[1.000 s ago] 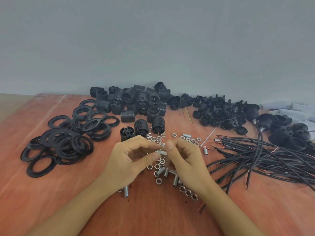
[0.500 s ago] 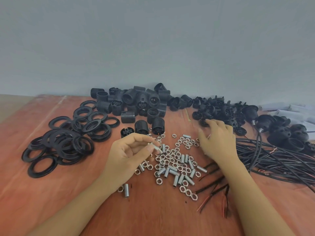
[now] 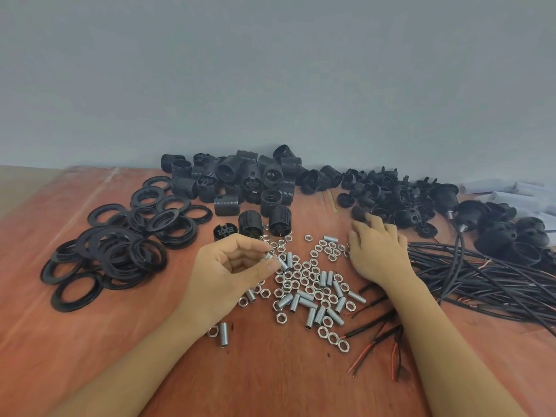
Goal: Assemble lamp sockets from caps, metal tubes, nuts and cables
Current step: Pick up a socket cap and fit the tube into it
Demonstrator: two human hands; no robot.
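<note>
The left hand [image 3: 231, 273] is raised above the table [image 3: 90, 341], with thumb and forefinger pinching a short metal tube [image 3: 281, 263] by one end. The right hand [image 3: 377, 254] lies palm down with its fingers stretched forward. Their tips touch a black cap [image 3: 359, 212] at the near edge of the heap of caps [image 3: 403, 200] beyond it. Between the hands lies a scatter of nuts and tubes [image 3: 313, 287], and one lone tube [image 3: 223, 334] lies by the left wrist. Black cables [image 3: 481, 278] spread to the right of the right hand, with some ends beside its forearm. Flat black rings [image 3: 120, 248] lie left of the left hand, and ribbed socket bodies [image 3: 240, 182] lie beyond it.
</note>
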